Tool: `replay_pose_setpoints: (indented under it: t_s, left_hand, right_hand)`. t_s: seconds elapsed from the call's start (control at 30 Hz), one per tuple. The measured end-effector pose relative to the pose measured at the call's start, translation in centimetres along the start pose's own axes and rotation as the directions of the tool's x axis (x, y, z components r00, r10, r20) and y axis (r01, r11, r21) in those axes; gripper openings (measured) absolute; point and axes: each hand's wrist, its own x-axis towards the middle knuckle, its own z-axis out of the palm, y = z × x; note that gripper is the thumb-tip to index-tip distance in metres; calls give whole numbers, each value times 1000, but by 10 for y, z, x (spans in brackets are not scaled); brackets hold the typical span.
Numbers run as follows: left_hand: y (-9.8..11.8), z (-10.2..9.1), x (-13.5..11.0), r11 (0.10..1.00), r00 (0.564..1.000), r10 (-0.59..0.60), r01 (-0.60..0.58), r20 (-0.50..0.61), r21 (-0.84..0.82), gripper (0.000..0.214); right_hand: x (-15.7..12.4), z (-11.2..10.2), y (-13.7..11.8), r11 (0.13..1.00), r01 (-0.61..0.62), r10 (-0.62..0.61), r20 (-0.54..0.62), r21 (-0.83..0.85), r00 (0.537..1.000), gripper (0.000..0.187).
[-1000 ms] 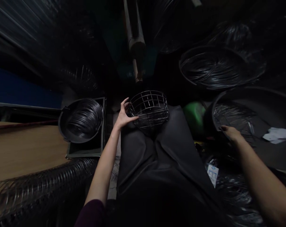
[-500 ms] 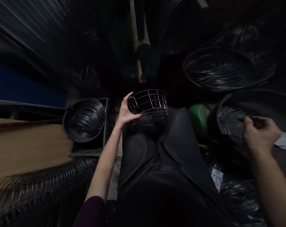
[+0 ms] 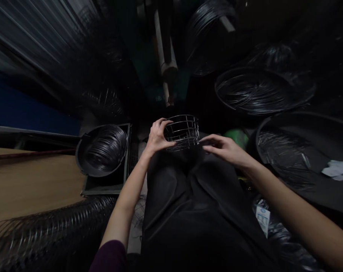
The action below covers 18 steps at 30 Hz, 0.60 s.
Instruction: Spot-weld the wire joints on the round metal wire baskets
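Observation:
A small round wire basket (image 3: 184,132) rests at the far end of my lap, on black cloth (image 3: 194,196). My left hand (image 3: 157,136) is closed on its left rim. My right hand (image 3: 225,149) is at the basket's right side, its fingertips pinched together close to the wires. What the fingertips hold, if anything, is too thin and dark to make out.
Left of my lap, a black tub (image 3: 103,149) of coiled wire stands in a square tray beside a wooden tabletop (image 3: 32,185). A large black tub (image 3: 273,120) with wire pieces is on the right, behind it a green object (image 3: 236,136). Wire coils (image 3: 259,90) lie beyond. Stacked wire frames (image 3: 47,226) fill the lower left.
My right hand has come from the large tub on the right across to the basket's right side. My left hand kept its grip and the basket tilted slightly.

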Motion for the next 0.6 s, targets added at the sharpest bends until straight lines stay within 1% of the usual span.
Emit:
replay_pose_setpoints:
  t_s: [0.03, 0.07, 0.1, 0.13, 0.17, 0.2, 0.23, 0.27, 0.33, 0.37, 0.43, 0.6]
  left_hand:
    - [4, 0, 1, 1000, 1000, 13, -14, 25, 23, 77]
    - [7, -1, 2, 999, 999, 26, -28, 45, 42, 73]
    - [9, -2, 3, 997, 997, 39, -42, 61, 58, 70]
    - [10, -3, 3, 996, 996, 50, -55, 72, 68, 66]
    - [11, -4, 2, 995, 995, 59, -64, 77, 72, 63]
    - [11, -6, 1, 995, 995, 65, -70, 77, 72, 61]
    - [10, -7, -1, 995, 995, 66, -71, 73, 66, 61]
    - [9, -9, -2, 996, 996, 64, -68, 65, 57, 63]
    - [6, -12, -6, 998, 998, 44, -45, 39, 34, 67]
    - [4, -14, -7, 999, 999, 27, -28, 22, 20, 69]
    - [2, -16, -9, 1000, 1000, -9, 9, -14, -8, 72]
    - [-2, -18, -2, 998, 997, -41, 38, -60, -41, 71]
  right_hand:
    - [12, 3, -13, 1000, -2, 2, 78, 2, 997, 44]
    - [23, 7, -22, 1000, 2, -1, 116, -13, 993, 40]
    - [33, 11, -29, 998, 22, -16, 115, -54, 993, 37]
    - [41, 16, -32, 990, 61, -50, 83, -130, 995, 33]
    - [46, 21, -33, 964, 115, -108, 42, -239, 993, 30]
    - [49, 26, -33, 913, 177, -183, 19, -369, 983, 29]
    - [50, 30, -32, 833, 239, -262, 25, -498, 965, 29]
    - [49, 34, -31, 735, 298, -332, 59, -609, 941, 31]
    - [44, 37, -30, 549, 380, -412, 154, -744, 898, 37]
    - [43, 38, -31, 479, 406, -427, 197, -778, 882, 38]
    - [43, 37, -35, 378, 444, -450, 259, -812, 855, 36]
    - [59, 30, -47, 201, 485, -519, 328, -851, 789, 33]
